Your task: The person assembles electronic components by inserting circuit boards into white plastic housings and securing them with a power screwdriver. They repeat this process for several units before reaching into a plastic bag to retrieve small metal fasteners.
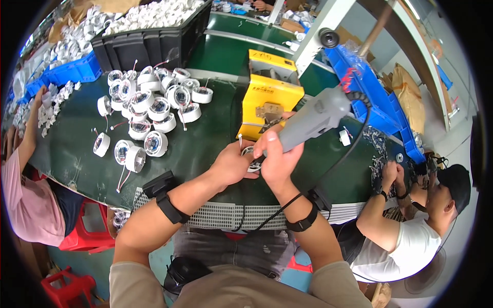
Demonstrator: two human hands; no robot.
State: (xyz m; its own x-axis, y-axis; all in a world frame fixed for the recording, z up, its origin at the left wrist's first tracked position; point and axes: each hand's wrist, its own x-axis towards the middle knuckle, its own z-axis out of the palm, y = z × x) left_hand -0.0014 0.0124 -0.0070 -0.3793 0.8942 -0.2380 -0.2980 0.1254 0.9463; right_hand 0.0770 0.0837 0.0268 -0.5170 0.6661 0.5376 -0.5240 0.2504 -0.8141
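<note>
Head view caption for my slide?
Left hand holds a white round part; right hand grips a grey power tool.

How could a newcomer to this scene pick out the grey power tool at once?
On the dark green table, find the yellow box near the middle. Just to its lower right, the right hand grips a thick grey power tool, slanting toward the picture's upper right. Its rounded grey body and black coiled cord set it apart from the box.
</note>
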